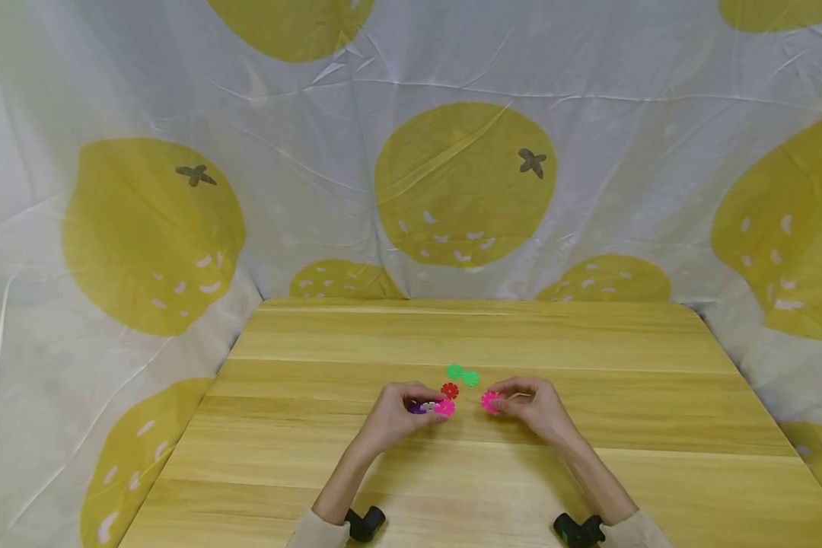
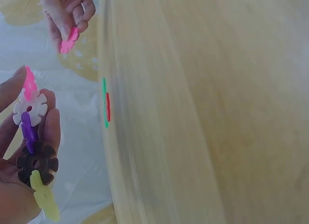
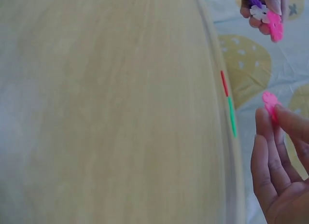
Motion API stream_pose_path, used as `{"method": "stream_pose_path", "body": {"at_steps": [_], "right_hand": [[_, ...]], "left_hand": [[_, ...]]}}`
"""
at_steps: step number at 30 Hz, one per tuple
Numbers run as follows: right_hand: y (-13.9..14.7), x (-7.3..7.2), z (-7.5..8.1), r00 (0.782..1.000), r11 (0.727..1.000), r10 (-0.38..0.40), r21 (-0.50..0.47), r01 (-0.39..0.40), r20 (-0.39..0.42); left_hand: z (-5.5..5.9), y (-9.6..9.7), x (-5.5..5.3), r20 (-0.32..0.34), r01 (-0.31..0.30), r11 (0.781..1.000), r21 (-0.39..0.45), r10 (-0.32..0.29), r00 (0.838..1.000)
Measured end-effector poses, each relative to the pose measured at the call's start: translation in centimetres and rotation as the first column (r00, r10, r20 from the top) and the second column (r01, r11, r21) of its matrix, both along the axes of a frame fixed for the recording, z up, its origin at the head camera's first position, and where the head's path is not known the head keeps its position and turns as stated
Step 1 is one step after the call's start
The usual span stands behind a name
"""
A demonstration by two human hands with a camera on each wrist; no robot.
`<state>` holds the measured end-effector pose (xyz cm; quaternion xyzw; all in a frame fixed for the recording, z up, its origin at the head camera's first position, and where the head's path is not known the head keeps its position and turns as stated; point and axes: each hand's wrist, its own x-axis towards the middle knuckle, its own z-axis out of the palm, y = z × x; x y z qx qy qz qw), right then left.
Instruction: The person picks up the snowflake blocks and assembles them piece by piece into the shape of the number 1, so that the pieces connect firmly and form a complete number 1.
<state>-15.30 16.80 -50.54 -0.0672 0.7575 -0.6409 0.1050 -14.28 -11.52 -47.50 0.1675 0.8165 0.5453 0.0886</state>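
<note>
My left hand (image 1: 392, 420) holds a chain of slotted plastic flower discs linked edge to edge. In the left wrist view the chain runs from a pink disc (image 2: 30, 81) through white (image 2: 20, 108), purple (image 2: 28, 130) and black (image 2: 25, 162) to a yellow disc (image 2: 44, 195). The thumb lies against the pink end, with the fingers behind the chain. Across a small gap, my right hand (image 1: 540, 411) pinches a single pink disc (image 1: 489, 401) between thumb and forefinger. The two pink discs are apart and face each other. A red disc (image 1: 450, 390) lies on the table just beyond the left fingertips.
Two green discs (image 1: 455, 371) lie side by side on the wooden table (image 1: 493, 331), behind the red one. A white cloth (image 1: 301, 183) printed with yellow fruit hangs around the table's back and sides. Black devices (image 1: 365, 525) sit at both wrists.
</note>
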Motion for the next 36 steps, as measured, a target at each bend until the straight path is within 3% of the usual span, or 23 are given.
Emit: {"method": "stream_pose_path", "body": {"at_steps": [10, 24, 36], "right_hand": [[-0.7, 0.3, -0.3, 0.999, 0.990, 0.047, -0.131, -0.044, 0.020], [-1.5, 1.2, -0.2, 0.995, 0.968, 0.094, -0.229, -0.101, -0.041], [-2.7, 1.7, 0.2, 0.991, 0.986, 0.036, -0.157, -0.056, -0.126]], "left_hand": [[0.1, 0.2, 0.1, 0.006, 0.034, 0.999, 0.019, -0.035, 0.999], [0.1, 0.4, 0.1, -0.011, 0.065, 0.997, 0.028, -0.065, 0.998], [0.0, 0.7, 0.0, -0.011, 0.068, 0.998, 0.001, -0.068, 0.998]]}}
